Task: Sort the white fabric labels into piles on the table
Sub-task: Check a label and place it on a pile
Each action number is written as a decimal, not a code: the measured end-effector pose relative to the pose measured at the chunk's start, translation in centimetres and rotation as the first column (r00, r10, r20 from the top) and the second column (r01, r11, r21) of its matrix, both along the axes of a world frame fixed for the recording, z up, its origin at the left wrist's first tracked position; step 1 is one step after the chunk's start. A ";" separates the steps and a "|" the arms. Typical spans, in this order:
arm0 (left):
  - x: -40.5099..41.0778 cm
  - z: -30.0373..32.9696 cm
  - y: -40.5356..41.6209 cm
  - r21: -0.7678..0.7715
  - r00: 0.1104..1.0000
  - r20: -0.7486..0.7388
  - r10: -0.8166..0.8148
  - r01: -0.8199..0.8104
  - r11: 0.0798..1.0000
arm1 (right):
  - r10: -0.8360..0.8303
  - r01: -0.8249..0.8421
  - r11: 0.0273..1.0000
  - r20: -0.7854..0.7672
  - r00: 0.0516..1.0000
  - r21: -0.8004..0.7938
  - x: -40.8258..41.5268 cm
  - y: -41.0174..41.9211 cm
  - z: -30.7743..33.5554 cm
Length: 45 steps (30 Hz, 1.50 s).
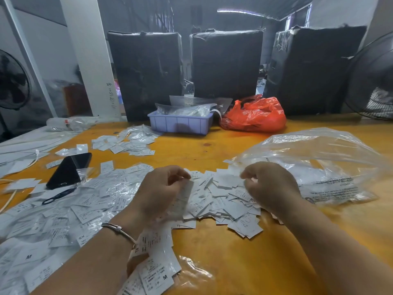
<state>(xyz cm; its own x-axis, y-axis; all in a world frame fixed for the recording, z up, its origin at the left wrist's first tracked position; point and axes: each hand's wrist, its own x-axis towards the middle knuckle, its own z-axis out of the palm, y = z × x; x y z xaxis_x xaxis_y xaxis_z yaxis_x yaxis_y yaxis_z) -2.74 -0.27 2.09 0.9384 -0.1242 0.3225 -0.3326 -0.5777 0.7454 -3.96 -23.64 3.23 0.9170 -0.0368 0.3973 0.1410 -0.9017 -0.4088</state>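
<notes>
The main risk is mixing: the loose heap of labels (223,201) in the middle of the yellow surface (234,262) runs straight into the spread at the left, where pieces marked M, S and SX already lie close together, so a careless sweep of a wrist could push sorted ones back into unsorted ones. The pieces look thin and light, and the standing fan (374,81) at the far right could scatter them if it is running; that cannot be told from here. The clear plastic bag (314,162) lies touching the heap's right edge and could hide or drag labels under it. The left hand (161,192) hovers over the heap with fingers curled, its grip pinching a small label (187,189) between thumb and fingertips; a bracelet (118,229) sits on that wrist, whose forearm lies over more labels. The right hand (268,184) is knuckles-up at the bag's mouth, fingers curled down into the pile; whether its grip holds anything I cannot tell.
</notes>
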 end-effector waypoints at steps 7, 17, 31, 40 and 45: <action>0.8 0.0 1.5 0.232 0.961 0.096 0.259 -0.275 0.933 | -0.401 0.402 0.899 0.039 0.915 -0.173 1.5 -3.2 0.1; 0.2 0.3 1.1 0.415 0.940 0.101 0.327 -0.339 0.844 | -0.546 0.471 0.803 -0.132 0.828 -0.365 2.4 -5.3 -1.5; 0.5 -0.4 0.6 0.331 0.963 0.162 0.215 -0.259 0.907 | -0.498 0.477 0.867 0.317 0.807 0.147 2.8 -5.1 -1.3; -0.1 -0.2 -0.3 0.100 0.992 0.044 -0.114 0.110 0.989 | 0.257 -0.135 0.629 -0.042 0.965 0.765 0.5 -0.7 0.4; -0.9 0.3 -1.1 -0.111 0.922 -0.170 -0.348 0.333 0.937 | 0.548 -0.291 0.541 -0.069 0.833 0.789 -0.5 1.8 -0.3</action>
